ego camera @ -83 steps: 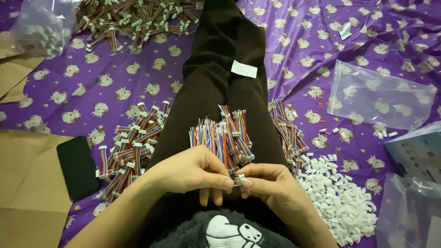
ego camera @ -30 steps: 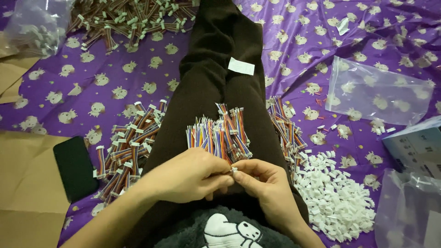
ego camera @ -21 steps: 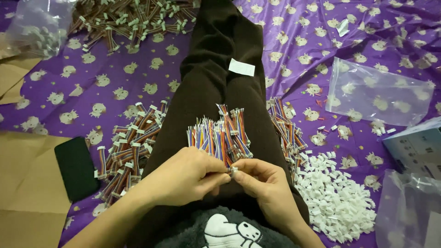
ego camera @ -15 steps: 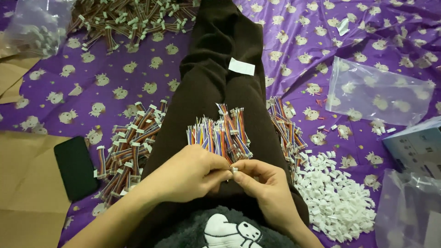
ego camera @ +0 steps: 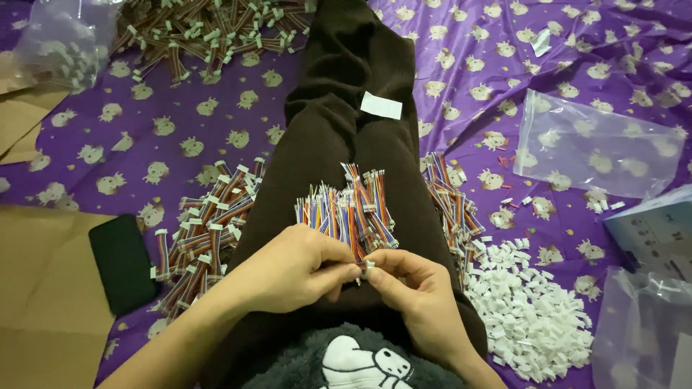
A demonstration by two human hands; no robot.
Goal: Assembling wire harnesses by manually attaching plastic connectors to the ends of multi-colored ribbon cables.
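Purple plastic sheeting printed with small pale cartoon figures (ego camera: pixel 216 137) covers the floor, and a person sits on it with legs in dark brown ribbed trousers (ego camera: pixel 346 137) stretched forward. Both hands meet over the lap: the left hand (ego camera: pixel 292 266) has its fingers curled and its thumb and forefinger pressed together on the near end of one of the thin multicoloured wire leads, while the right hand (ego camera: pixel 418 292) pinches a tiny white plastic connector housing (ego camera: pixel 369 265) between thumb and forefinger, right at the tip of that lead. Just beyond the fingertips, a bundle of short multicoloured wire leads (ego camera: pixel 346 212) lies across the thighs, ends fanned away from the body. A heap of finished leads with white plugs (ego camera: pixel 205 234) lies on the sheeting to the left of the leg, beside a black phone (ego camera: pixel 122 261) that rests partly on brown cardboard (ego camera: pixel 43 302). Another bunch of coloured leads (ego camera: pixel 450 209) lies on the right of the leg, touching a pile of loose white connector housings (ego camera: pixel 526 317). Farther right are a clear plastic bag (ego camera: pixel 598 148) and a light blue box (ego camera: pixel 656 230); a larger scatter of wired leads (ego camera: pixel 209 32) lies at the far end, and a small white label (ego camera: pixel 380 105) lies on the trousers.
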